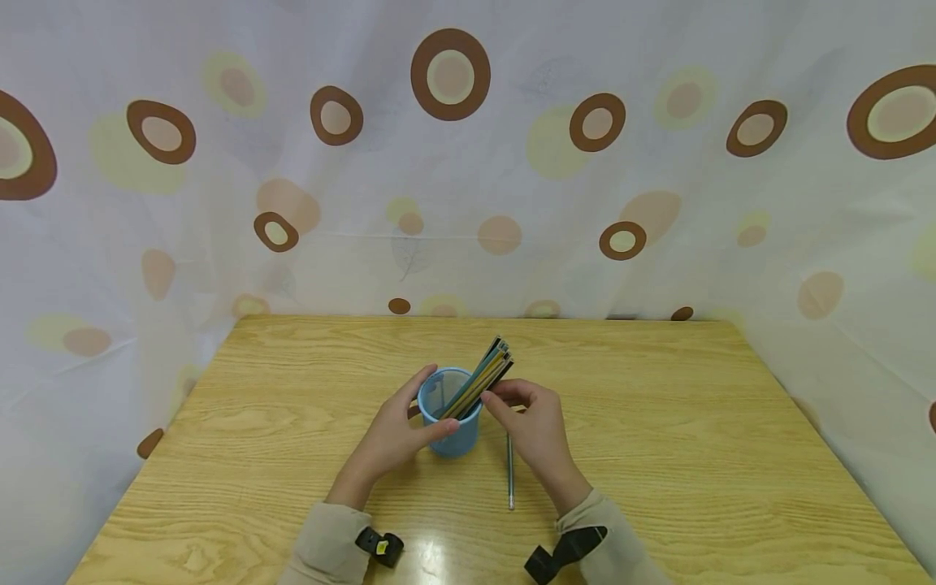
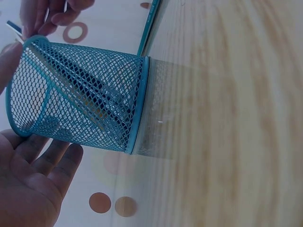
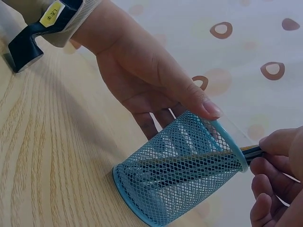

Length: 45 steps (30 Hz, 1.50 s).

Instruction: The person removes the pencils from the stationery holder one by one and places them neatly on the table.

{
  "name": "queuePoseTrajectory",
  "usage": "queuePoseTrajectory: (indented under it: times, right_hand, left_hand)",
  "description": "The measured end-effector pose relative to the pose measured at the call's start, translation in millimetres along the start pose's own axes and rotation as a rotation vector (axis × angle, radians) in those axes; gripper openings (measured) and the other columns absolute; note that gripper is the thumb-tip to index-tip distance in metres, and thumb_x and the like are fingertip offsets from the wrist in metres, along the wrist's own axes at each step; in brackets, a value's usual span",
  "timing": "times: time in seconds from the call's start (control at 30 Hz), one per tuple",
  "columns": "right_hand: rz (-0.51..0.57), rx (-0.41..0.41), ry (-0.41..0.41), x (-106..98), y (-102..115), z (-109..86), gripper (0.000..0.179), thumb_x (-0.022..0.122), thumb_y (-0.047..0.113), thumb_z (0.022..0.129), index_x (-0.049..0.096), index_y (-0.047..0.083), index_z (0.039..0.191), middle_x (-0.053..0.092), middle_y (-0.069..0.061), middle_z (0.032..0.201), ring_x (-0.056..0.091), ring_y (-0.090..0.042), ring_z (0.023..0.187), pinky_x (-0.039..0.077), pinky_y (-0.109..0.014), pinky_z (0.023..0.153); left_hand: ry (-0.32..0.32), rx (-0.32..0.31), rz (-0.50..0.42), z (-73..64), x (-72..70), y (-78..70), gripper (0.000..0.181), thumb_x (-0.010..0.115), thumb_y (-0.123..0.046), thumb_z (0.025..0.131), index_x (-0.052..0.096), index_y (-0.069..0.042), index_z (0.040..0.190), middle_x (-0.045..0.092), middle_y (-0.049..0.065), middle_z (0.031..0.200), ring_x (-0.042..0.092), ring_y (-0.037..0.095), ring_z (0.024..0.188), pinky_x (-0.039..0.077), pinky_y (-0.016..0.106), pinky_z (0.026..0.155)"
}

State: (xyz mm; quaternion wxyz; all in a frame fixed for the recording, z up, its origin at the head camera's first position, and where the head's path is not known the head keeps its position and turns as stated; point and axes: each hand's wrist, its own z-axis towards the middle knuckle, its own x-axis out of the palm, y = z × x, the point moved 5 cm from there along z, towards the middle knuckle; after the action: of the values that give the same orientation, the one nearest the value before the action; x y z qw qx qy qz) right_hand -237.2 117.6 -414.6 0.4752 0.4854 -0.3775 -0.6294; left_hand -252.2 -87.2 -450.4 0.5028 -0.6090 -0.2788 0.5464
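Left hand [image 1: 391, 436] wrapped round the blue mesh pencil cup [image 1: 455, 444], thumb over the near side of the rim, fingers along the far outer wall. Right hand [image 1: 539, 422] pinches the pencils [image 1: 478, 383] between thumb and index finger, just outside the cup's rim on the right hand's side; the other fingers are bent below the index finger. Hands apart from each other, cup between them.

Cup stands upright, base down on the wood-grain counter [image 1: 702, 455]. Pencils sit in the cup as a bundle, slanting toward the right hand, upper ends sticking out over the rim. Colors in the bundle: teal, yellow, black. Lower ends visible through the mesh near the cup's base. Exact pencil count can't be told.

One loose pencil [image 1: 510, 475], dark green, lies on the counter between the hands, just beside the right hand, silver-tipped end toward the person; its far end is hidden by the right hand in the head view.

Both forearms in beige sleeves [image 1: 332, 538]; black wrist straps [image 1: 566, 552] just behind both hands, yellow label on the left one. Beyond the hands, a white sheet [image 1: 468, 179] printed with brown, peach and yellow rounds.
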Motion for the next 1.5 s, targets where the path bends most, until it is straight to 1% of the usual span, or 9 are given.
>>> queuePoseTrajectory:
  times: [0.37,0.57,0.67,0.8,0.87,1.1,1.2,1.37,1.5]
  right_hand:
    - [0.045,0.007,-0.005,-3,3,0.5,0.009,0.075,0.018,0.09,0.076,0.008,0.089,0.069,-0.004,0.087,0.062,-0.021,0.083,0.05,-0.03,0.066]
    - [0.058,0.029,-0.006,-6,4,1.1,0.011,0.075,0.019,0.09,0.076,0.007,0.091,0.069,-0.005,0.09,0.062,-0.02,0.085,0.05,-0.029,0.068]
    - [0.06,0.034,-0.007,-7,11,-0.4,0.011,0.074,0.014,0.091,0.075,0.004,0.092,0.07,-0.007,0.091,0.062,-0.02,0.085,0.051,-0.029,0.069]
    - [0.067,0.028,-0.006,-11,30,-5.3,0.01,0.072,0.008,0.092,0.074,-0.002,0.093,0.07,-0.011,0.091,0.062,-0.02,0.086,0.051,-0.028,0.07]
    - [0.075,0.027,-0.005,-12,35,-6.1,0.009,0.071,0.006,0.092,0.073,-0.003,0.094,0.07,-0.011,0.091,0.063,-0.02,0.086,0.052,-0.028,0.071]
    - [0.113,0.023,-0.014,-15,14,0.2,0.012,0.073,0.015,0.091,0.075,0.003,0.094,0.07,-0.008,0.093,0.063,-0.02,0.088,0.054,-0.029,0.075]
    - [0.113,0.01,-0.02,-16,13,1.4,0.013,0.073,0.016,0.092,0.074,0.003,0.095,0.07,-0.008,0.094,0.063,-0.02,0.089,0.054,-0.029,0.075]
    - [0.093,0.01,-0.03,-19,15,2.3,0.01,0.072,0.01,0.092,0.074,0.001,0.095,0.07,-0.01,0.094,0.063,-0.023,0.089,0.053,-0.03,0.074]
    - [0.076,0.009,-0.037,-21,18,1.6,0.011,0.073,0.014,0.092,0.074,0.003,0.094,0.07,-0.008,0.092,0.063,-0.02,0.089,0.053,-0.03,0.075]
  left_hand:
    - [0.006,0.004,-0.001,0.0,-0.1,-0.2,0.088,0.079,-0.043,0.083,0.03,-0.031,0.156,0.04,-0.004,0.152,0.04,0.022,0.137,0.039,0.048,0.109]
    - [0.01,0.005,-0.005,0.3,-0.3,-0.8,0.088,0.079,-0.043,0.084,0.03,-0.031,0.156,0.04,-0.003,0.151,0.039,0.021,0.138,0.038,0.048,0.109]
    - [0.01,0.003,0.002,0.3,-0.4,-0.8,0.088,0.079,-0.044,0.084,0.03,-0.031,0.156,0.04,-0.004,0.151,0.04,0.021,0.137,0.038,0.048,0.109]
    - [0.009,0.001,0.006,0.3,-0.4,-0.5,0.088,0.079,-0.044,0.084,0.029,-0.032,0.156,0.04,-0.004,0.152,0.04,0.021,0.137,0.039,0.048,0.109]
    - [0.009,0.001,0.007,0.3,-0.4,-0.5,0.088,0.079,-0.043,0.084,0.029,-0.032,0.156,0.039,-0.004,0.152,0.04,0.021,0.137,0.039,0.047,0.109]
    - [0.009,-0.003,-0.001,0.1,-0.4,-1.0,0.088,0.079,-0.043,0.084,0.03,-0.031,0.156,0.04,-0.004,0.152,0.04,0.022,0.137,0.039,0.048,0.109]
    - [0.009,-0.005,-0.002,0.1,-0.3,-1.2,0.088,0.079,-0.043,0.084,0.03,-0.031,0.156,0.039,-0.004,0.152,0.04,0.022,0.137,0.039,0.048,0.109]
    - [0.011,-0.005,-0.005,-0.1,-0.1,-1.2,0.088,0.079,-0.043,0.084,0.03,-0.031,0.156,0.039,-0.004,0.152,0.04,0.021,0.137,0.038,0.048,0.109]
    - [0.012,-0.008,-0.008,-0.6,0.0,-0.7,0.088,0.079,-0.042,0.084,0.029,-0.031,0.156,0.039,-0.005,0.152,0.04,0.021,0.137,0.038,0.048,0.109]
